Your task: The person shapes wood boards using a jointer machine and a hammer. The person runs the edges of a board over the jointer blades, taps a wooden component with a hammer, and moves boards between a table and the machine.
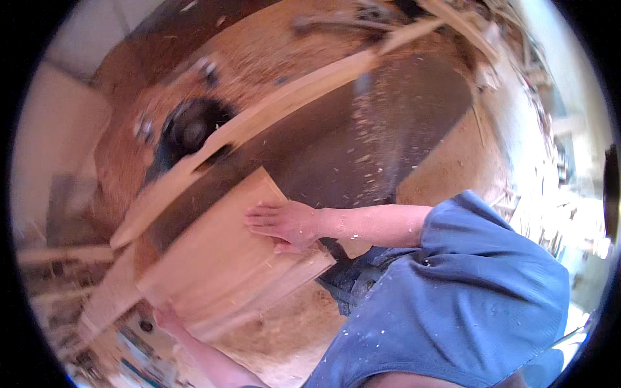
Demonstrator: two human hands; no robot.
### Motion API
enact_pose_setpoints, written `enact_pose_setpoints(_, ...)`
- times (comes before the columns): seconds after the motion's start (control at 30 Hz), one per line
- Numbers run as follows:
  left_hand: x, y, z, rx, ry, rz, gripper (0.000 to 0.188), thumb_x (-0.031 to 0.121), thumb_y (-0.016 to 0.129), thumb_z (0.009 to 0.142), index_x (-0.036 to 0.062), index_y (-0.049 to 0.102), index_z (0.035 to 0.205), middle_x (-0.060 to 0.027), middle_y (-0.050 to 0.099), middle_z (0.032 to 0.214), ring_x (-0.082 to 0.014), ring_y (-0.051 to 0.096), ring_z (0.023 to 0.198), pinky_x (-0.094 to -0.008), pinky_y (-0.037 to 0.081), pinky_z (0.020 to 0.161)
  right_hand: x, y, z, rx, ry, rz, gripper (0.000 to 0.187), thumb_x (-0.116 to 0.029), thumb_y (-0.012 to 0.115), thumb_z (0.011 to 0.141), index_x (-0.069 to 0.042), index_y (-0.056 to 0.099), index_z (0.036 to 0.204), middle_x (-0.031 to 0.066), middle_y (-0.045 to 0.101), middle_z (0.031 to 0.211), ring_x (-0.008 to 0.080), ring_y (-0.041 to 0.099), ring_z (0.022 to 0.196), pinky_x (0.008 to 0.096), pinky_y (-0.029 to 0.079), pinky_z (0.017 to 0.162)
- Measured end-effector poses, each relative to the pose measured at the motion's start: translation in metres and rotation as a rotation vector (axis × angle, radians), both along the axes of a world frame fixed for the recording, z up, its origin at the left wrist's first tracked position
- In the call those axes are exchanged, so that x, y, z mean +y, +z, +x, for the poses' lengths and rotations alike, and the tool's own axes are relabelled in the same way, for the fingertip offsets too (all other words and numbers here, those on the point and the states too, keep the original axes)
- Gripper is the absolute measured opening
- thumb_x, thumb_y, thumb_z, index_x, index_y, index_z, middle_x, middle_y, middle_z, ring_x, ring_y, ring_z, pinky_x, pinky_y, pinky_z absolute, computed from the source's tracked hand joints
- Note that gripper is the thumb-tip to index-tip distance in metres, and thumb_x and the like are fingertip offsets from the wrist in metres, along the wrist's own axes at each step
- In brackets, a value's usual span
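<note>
A wide, pale wooden board (pixel 213 252) lies at a slant over the dark, flat bed (pixel 317 155) of what looks like a woodworking planer. My right hand (pixel 284 224) rests flat on its top face near the far right end, fingers stretched out together and thumb apart. Down at the board's near left end, my left hand (pixel 169 321) touches the edge; its fingers are blurred and partly hidden, so their grip does not show. Wood chips (pixel 369 155) fly above the bed, to the right of the board.
A long wooden rail (pixel 291 97) runs along the bed's far side. Beyond it, a dark round machine part (pixel 194 129) sits among reddish-brown sawdust (pixel 259 48). Wooden offcuts (pixel 459 29) lie piled at the upper right. More sawdust (pixel 284 323) covers the floor beneath the board.
</note>
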State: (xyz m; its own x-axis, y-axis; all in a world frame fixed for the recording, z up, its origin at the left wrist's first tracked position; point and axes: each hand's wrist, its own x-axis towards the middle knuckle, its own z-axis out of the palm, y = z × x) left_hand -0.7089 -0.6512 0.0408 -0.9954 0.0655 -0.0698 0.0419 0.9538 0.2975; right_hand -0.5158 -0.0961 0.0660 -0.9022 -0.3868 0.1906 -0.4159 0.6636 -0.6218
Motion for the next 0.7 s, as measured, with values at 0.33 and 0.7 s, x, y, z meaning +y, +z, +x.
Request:
enact_pose_setpoints(0.33,0.379,0.045,0.202,-0.128,0.231,-0.344,0.052,0.056,0.067,0.087,0.0163,0.077,0.118,-0.0139,0.073,0.116,-0.0380,0.061,0.114,-0.0589,0.051,0.092,0.285,0.024,0.196,-0.063,-0.392,0.230,0.067,-0.022,0.065,0.083,-0.004,0.051,0.146,0.0193,0.044,0.157,0.0378,0.029,0.152,0.0518,0.019,0.127)
enact_pose_setpoints(0.7,0.632,0.083,0.289,-0.129,0.246,-0.261,0.078,0.068,0.064,0.086,0.0068,0.066,0.134,-0.0205,0.052,0.143,-0.0468,0.046,0.130,-0.0612,0.044,0.104,0.466,0.056,0.387,-0.181,-1.292,0.050,0.058,-0.014,0.061,0.079,0.002,0.060,0.134,0.0239,0.054,0.146,0.0407,0.044,0.142,0.0482,0.033,0.121)
